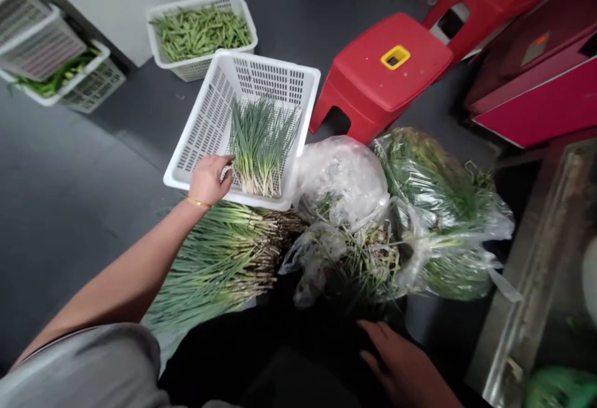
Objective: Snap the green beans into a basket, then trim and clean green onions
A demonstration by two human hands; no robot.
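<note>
My left hand (pixel 209 179) reaches over the near left side of a white slotted basket (pixel 193 140). Its thumb and index finger are apart, with nothing visible between them; the index fingertip is at the edge of the trimmed scallions (pixel 261 143). These lie in the basket, white ends toward me. Below the basket is a large pile of untrimmed scallions (pixel 219 252), brown roots to the right. My right hand (pixel 392 355) is low by my dark-clothed lap, fingers stretched out and apart, holding nothing visible. Loose scallion scraps (pixel 373 255) lie beyond it.
Clear plastic bags, one whitish (pixel 345 175) and one of greens (pixel 429 184), sit right of the basket. Behind stand a red stool (pixel 382 72) and a basket of green pods (pixel 200 38). Stacked baskets (pixel 46 41) are far left; a metal-edged unit (pixel 527 283) is at right.
</note>
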